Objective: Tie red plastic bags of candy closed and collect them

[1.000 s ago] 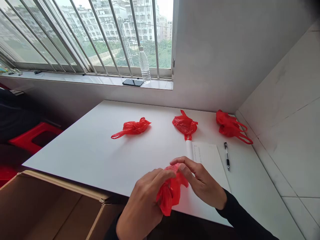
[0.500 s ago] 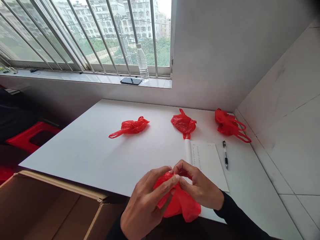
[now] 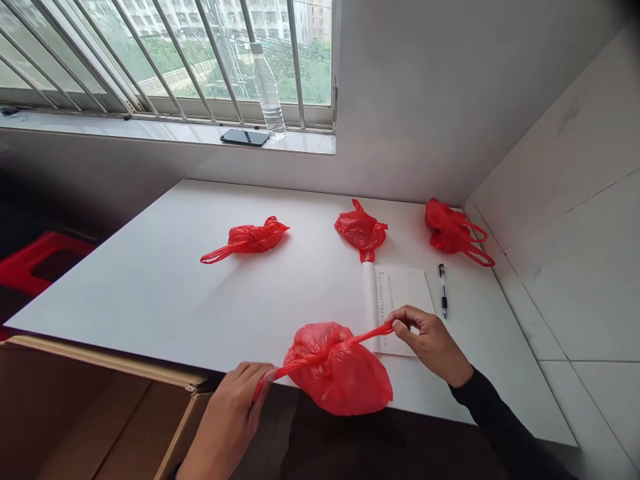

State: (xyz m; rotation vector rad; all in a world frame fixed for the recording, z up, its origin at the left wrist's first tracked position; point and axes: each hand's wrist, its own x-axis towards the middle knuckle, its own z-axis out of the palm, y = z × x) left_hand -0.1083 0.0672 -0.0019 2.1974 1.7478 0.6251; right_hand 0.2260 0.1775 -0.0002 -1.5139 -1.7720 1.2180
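A red plastic bag [image 3: 345,380] lies at the table's front edge, its lower part jutting past the edge. Its two handles are stretched out to opposite sides from a gathered, twisted middle. My left hand [image 3: 233,407] is closed on the left handle, beside the cardboard box. With thumb and fingers pinched, my right hand [image 3: 425,337] grips the end of the right handle, above the open notebook [image 3: 407,293]. What is inside the bag cannot be made out.
Three more red plastic bags, a left one [image 3: 255,239], a middle one [image 3: 361,230] and a right one [image 3: 450,230], lie on the white table [image 3: 150,287]. A pen [image 3: 443,291] is beside the notebook. An open cardboard box [image 3: 115,413] stands front left. A phone [image 3: 245,137] and bottle [image 3: 269,93] occupy the windowsill.
My hands were together over the bag's top. Now they have moved apart, left and right, pulling the handles out straight. The view has tilted slightly downward.
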